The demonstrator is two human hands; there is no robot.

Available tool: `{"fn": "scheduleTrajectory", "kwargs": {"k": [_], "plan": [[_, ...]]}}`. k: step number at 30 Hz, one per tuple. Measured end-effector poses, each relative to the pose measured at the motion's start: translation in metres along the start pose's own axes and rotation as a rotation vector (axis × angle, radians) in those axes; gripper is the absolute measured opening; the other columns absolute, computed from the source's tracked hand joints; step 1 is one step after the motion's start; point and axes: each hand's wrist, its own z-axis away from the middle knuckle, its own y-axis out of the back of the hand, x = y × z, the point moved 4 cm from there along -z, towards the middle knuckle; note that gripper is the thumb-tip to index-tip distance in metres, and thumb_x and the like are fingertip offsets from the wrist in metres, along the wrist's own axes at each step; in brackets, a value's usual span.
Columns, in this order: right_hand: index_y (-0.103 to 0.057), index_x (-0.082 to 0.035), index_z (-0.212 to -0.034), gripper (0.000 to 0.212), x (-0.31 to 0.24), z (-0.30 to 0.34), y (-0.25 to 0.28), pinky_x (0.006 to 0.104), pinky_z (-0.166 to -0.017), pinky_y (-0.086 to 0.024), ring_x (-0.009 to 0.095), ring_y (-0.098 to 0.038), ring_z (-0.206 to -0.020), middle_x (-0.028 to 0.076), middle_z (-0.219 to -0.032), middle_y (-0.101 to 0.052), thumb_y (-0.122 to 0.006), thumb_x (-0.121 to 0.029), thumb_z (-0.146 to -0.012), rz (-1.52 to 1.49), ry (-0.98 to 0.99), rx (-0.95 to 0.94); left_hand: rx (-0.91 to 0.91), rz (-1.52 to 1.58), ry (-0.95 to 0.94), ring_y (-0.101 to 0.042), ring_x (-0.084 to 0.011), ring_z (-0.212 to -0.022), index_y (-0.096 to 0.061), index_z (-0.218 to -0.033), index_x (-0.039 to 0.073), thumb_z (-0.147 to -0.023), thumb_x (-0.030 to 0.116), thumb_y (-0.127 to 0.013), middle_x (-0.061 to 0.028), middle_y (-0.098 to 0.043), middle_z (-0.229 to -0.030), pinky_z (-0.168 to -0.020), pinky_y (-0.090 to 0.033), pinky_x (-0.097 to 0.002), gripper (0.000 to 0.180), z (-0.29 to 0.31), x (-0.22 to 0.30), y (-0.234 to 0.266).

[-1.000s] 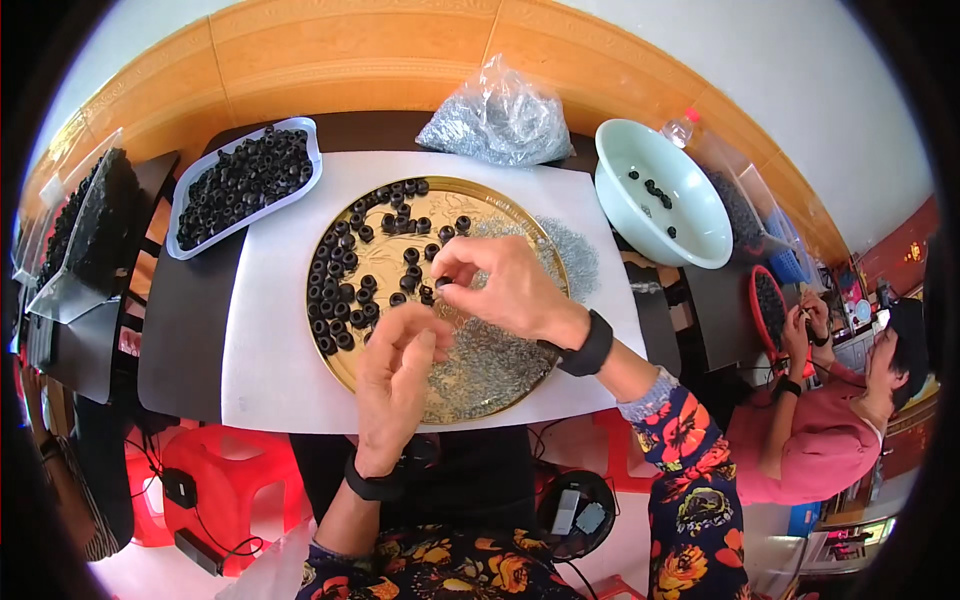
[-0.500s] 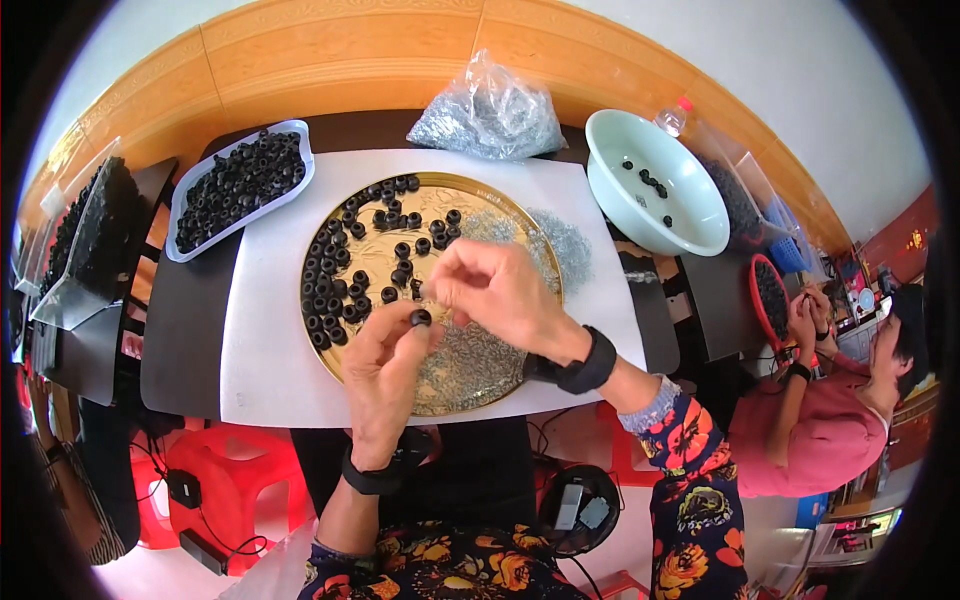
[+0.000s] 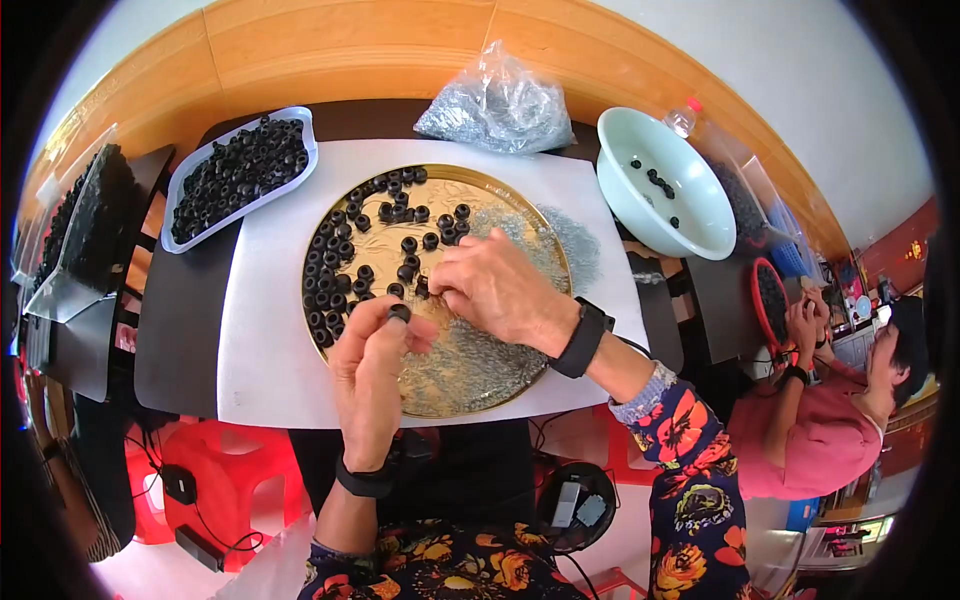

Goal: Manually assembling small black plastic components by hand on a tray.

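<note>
Left hand (image 3: 368, 368) has drawn away, pinching a bead (image 3: 399, 313) I must hold steady; right hand (image 3: 505, 290) shows no clear grip.

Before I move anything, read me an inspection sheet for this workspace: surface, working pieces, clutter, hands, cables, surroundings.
Surface: dark table with a white sheet under a round gold tray.
Working pieces: black ring-shaped pieces, mostly on the tray's left; silvery bits on its right, some on the sheet beyond the rim.
Clutter: light-blue tray heaped with black pieces, clear bag of silvery material, pale green basin holding a few dark pieces.
Hands: left hand pinches one black piece; right hand is over the gold tray, grip unclear.
Cables: black cable by a red stool.
Surroundings: co-worker in pink at right.
</note>
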Motion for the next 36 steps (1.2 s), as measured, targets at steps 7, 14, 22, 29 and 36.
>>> {"fn": "scheduleTrajectory", "kwargs": {"k": [7,14,22,29,36], "plan": [[-0.068,-0.002,-0.091,0.014,0.011,0.006,0.012,0.0265,-0.064,-0.052,0.011,-0.064,-0.067,0.004,-0.078,-0.068,-0.063,-0.005,-0.078,-0.646,-0.239,0.239,-0.078,-0.198,0.044,-0.060,-0.0111,-0.079,-0.060,-0.110,-0.003,-0.095,0.008,-0.051,-0.0088,-0.068,-0.087,-0.075,-0.049,-0.0258,0.021,0.001,0.003,-0.010],[-0.067,0.000,-0.088,0.009,-0.018,0.018,0.020,0.0238,-0.067,-0.051,0.008,-0.064,-0.074,0.003,-0.080,-0.068,-0.063,-0.002,-0.080,-1.101,-0.334,0.118,-0.074,-0.285,0.038,-0.062,-0.0103,-0.077,-0.061,-0.109,-0.004,-0.093,0.007,-0.052,-0.0059,-0.066,-0.082,-0.070,-0.049,-0.0239,0.021,-0.001,0.003,-0.010],[-0.067,0.000,-0.089,0.010,-0.025,0.018,0.024,0.0258,-0.068,-0.052,0.012,-0.066,-0.074,0.007,-0.083,-0.069,-0.064,-0.001,-0.080,-0.750,-0.170,0.262,-0.087,-0.330,0.031,-0.063,-0.0097,-0.078,-0.062,-0.110,-0.005,-0.092,0.004,-0.054,-0.0048,-0.065,-0.081,-0.071,-0.050,-0.0229,0.021,-0.001,0.004,-0.013],[-0.068,0.000,-0.091,0.011,-0.026,0.021,0.020,0.0263,-0.069,-0.052,0.012,-0.066,-0.076,0.007,-0.080,-0.069,-0.065,-0.001,-0.081,-0.785,-0.180,0.280,-0.093,-0.313,0.022,-0.063,-0.0103,-0.079,-0.061,-0.111,-0.005,-0.093,0.006,-0.052,-0.0054,-0.065,-0.083,-0.072,-0.049,-0.0237,0.023,-0.001,0.004,-0.011],[-0.067,0.000,-0.092,0.011,-0.026,0.021,0.018,0.0261,-0.071,-0.052,0.012,-0.066,-0.076,0.007,-0.081,-0.070,-0.065,-0.002,-0.081,-0.819,-0.236,0.259,-0.106,-0.282,0.027,-0.060,-0.0102,-0.078,-0.060,-0.112,-0.005,-0.094,0.007,-0.050,-0.0049,-0.064,-0.084,-0.073,-0.048,-0.0243,0.024,-0.002,0.004,-0.012]]}}
